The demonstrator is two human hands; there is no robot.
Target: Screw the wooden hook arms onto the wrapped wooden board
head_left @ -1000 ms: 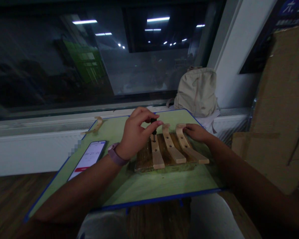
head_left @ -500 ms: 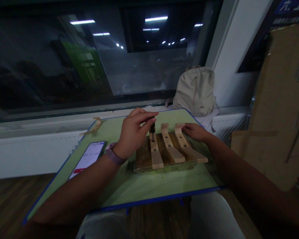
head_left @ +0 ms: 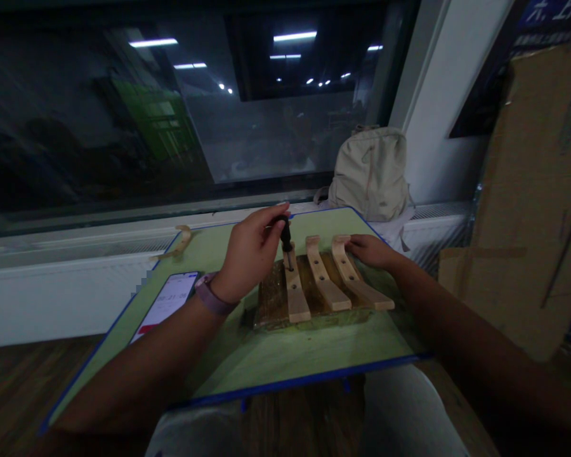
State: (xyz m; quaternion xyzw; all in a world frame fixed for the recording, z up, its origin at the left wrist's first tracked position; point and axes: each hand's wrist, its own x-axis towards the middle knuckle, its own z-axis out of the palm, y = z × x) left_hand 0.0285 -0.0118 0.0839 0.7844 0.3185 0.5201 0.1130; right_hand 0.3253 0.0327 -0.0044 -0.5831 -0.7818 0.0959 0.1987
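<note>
My left hand (head_left: 253, 249) is closed round the handle of a black screwdriver (head_left: 285, 236). The shaft points down, its tip at the upper hole of the left curved wooden hook (head_left: 298, 306). That hook lies on a brown, glossy board (head_left: 273, 301), beside a middle wooden hook (head_left: 332, 291) and a right wooden hook (head_left: 367, 291). Dark spots, screws or holes, show in each. At the top end of the right hook is my right hand (head_left: 372, 250), its fingers bent and touching the hook or the board edge; the fingertips are partly hidden.
The board rests on a green table (head_left: 285, 362) with blue edging. To the left lie a phone (head_left: 169, 299) with a running timer and another curved wooden piece (head_left: 179, 244). Behind stand a beige backpack (head_left: 371, 174) and a window; cardboard (head_left: 528, 209) leans at the right.
My left hand has shifted slightly left and turned, so the screwdriver now leans left at its top and more of its handle shows. My right hand stays in place.
</note>
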